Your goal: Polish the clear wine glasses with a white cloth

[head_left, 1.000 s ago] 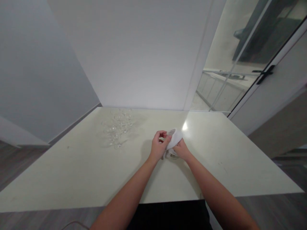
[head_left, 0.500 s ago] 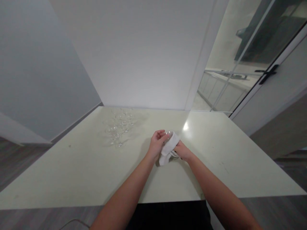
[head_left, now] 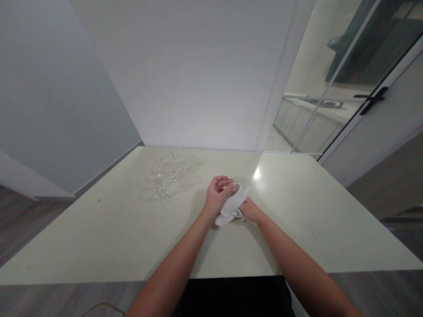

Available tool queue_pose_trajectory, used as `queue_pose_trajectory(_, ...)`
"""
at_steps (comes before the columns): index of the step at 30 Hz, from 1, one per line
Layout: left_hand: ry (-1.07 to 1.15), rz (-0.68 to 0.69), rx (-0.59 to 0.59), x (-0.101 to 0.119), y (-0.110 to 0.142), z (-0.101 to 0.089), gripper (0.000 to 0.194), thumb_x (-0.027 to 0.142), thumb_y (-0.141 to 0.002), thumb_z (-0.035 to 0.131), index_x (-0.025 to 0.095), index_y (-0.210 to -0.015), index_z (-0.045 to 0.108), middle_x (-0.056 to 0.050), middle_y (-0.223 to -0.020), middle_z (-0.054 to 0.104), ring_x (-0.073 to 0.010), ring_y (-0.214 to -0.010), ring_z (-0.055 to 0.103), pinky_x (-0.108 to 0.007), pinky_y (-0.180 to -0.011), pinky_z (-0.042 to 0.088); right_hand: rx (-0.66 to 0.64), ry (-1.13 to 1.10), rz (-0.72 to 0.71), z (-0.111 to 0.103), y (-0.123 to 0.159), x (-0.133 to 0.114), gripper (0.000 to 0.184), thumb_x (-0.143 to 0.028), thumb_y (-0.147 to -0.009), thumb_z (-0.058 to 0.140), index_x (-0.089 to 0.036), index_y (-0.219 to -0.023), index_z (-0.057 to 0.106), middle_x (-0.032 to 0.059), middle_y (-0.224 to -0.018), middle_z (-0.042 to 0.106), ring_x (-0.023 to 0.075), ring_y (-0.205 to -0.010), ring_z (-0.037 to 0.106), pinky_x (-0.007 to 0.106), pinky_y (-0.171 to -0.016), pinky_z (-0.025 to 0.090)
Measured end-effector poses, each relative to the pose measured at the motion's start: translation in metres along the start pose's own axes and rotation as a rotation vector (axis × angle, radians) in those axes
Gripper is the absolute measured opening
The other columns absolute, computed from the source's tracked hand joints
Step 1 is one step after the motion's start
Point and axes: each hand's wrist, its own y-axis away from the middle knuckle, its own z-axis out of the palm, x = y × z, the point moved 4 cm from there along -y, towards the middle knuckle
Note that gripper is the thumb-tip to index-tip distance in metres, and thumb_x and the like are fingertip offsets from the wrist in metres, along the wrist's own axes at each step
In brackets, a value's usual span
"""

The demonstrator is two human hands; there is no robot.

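My left hand (head_left: 218, 192) curls around the bowl of a clear glass (head_left: 235, 188), thumb on the near side and fingers behind it. A white cloth (head_left: 233, 201) wraps the glass's lower and right side. My right hand (head_left: 249, 209) grips the cloth from the right, its fingertips hidden in the folds. Both hands are above the middle of the pale table. The glass's lower part is hidden by the cloth.
Several clear stemmed glasses (head_left: 167, 171) stand close together on the left back of the white table (head_left: 109, 240). A white wall panel (head_left: 201, 97) rises along the back edge. To the right is a glass door with a black handle (head_left: 373, 100).
The cloth has shifted slightly around the glass, and its hanging end has swung a little left. My left fingers have spread a bit along the rim. The view has tilted slightly.
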Motion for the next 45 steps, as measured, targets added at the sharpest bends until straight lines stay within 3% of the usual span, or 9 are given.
queue_pose_trajectory(5,0.077,-0.006,-0.108,0.004,0.004,0.003,0.047,0.041,-0.069,0.078,0.018,-0.106,0.061,-0.011,-0.104,0.072,-0.0200,-0.092,0.067,-0.034,-0.085,0.050,-0.030,-0.069,0.089,0.002,0.006,0.001,0.041,-0.035,-0.068,0.072,-0.018,-0.105,0.068,0.0033,-0.089,0.073,0.0208,-0.085,0.067,0.037,-0.083,0.054)
queue_pose_trajectory(12,-0.126,0.097,0.015,-0.001,0.002,-0.002,0.052,0.034,-0.061,0.085,0.019,-0.105,0.064,-0.009,-0.105,0.069,-0.0178,-0.091,0.064,-0.028,-0.078,0.049,-0.009,0.052,-0.210,0.008,-0.001,-0.022,0.037,-0.033,-0.077,0.066,-0.021,-0.112,0.066,0.0056,-0.116,0.068,0.0207,-0.110,0.061,0.040,-0.108,0.040)
queue_pose_trajectory(18,0.135,-0.020,-0.174,-0.002,0.008,0.006,0.050,0.046,-0.073,0.072,0.017,-0.111,0.061,-0.011,-0.103,0.072,-0.0198,-0.087,0.067,-0.035,-0.083,0.050,-0.108,-0.095,0.068,0.003,0.010,-0.011,0.037,-0.043,-0.071,0.072,-0.018,-0.097,0.070,0.0049,-0.091,0.073,0.0214,-0.090,0.066,0.037,-0.087,0.053)
queue_pose_trajectory(21,0.110,-0.018,-0.194,0.000,0.008,0.009,0.052,0.046,-0.071,0.074,0.017,-0.112,0.061,-0.012,-0.109,0.070,-0.0204,-0.093,0.066,-0.034,-0.085,0.049,-0.101,-0.068,0.024,0.004,0.009,-0.013,0.031,-0.041,-0.071,0.072,-0.018,-0.091,0.072,0.0037,-0.086,0.072,0.0205,-0.088,0.066,0.035,-0.085,0.053)
queue_pose_trajectory(25,-0.042,0.072,-0.050,0.000,0.005,0.004,0.048,0.036,-0.060,0.084,0.018,-0.100,0.064,-0.006,-0.095,0.070,-0.0172,-0.086,0.065,-0.029,-0.079,0.049,-0.043,-0.037,-0.054,0.006,0.004,-0.017,0.025,-0.038,-0.074,0.069,-0.020,-0.093,0.072,0.0024,-0.087,0.072,0.0193,-0.089,0.066,0.035,-0.089,0.052)
queue_pose_trajectory(28,0.000,0.069,0.003,-0.001,0.005,0.000,0.045,0.038,-0.063,0.081,0.018,-0.099,0.062,-0.005,-0.090,0.071,-0.0174,-0.082,0.066,-0.030,-0.078,0.050,0.003,-0.055,-0.038,0.005,0.003,-0.014,0.029,-0.036,-0.072,0.070,-0.020,-0.096,0.071,0.0029,-0.092,0.073,0.0198,-0.091,0.066,0.036,-0.091,0.051)
queue_pose_trajectory(33,0.158,0.011,-0.073,-0.001,0.006,0.002,0.045,0.049,-0.076,0.066,0.018,-0.109,0.059,-0.009,-0.099,0.072,-0.0219,-0.092,0.067,-0.036,-0.084,0.050,0.048,-0.099,-0.022,0.000,0.006,-0.012,0.037,-0.032,-0.065,0.073,-0.018,-0.099,0.069,0.0044,-0.097,0.073,0.0218,-0.096,0.066,0.038,-0.094,0.051)
queue_pose_trajectory(40,-0.043,0.041,-0.005,0.000,0.005,-0.001,0.052,0.038,-0.065,0.081,0.019,-0.109,0.062,-0.005,-0.096,0.069,-0.0175,-0.089,0.065,-0.030,-0.085,0.048,0.018,-0.004,-0.118,0.002,0.006,-0.024,0.035,-0.024,-0.072,0.066,-0.020,-0.106,0.068,0.0049,-0.108,0.071,0.0218,-0.101,0.065,0.041,-0.101,0.046)
queue_pose_trajectory(45,0.152,-0.054,-0.163,-0.003,0.008,0.004,0.055,0.047,-0.071,0.073,0.018,-0.115,0.060,-0.010,-0.105,0.070,-0.0216,-0.097,0.065,-0.035,-0.089,0.048,-0.068,0.037,-0.024,0.007,0.008,-0.023,0.028,-0.024,-0.070,0.063,-0.020,-0.097,0.071,0.0034,-0.098,0.073,0.0218,-0.090,0.067,0.044,-0.096,0.051)
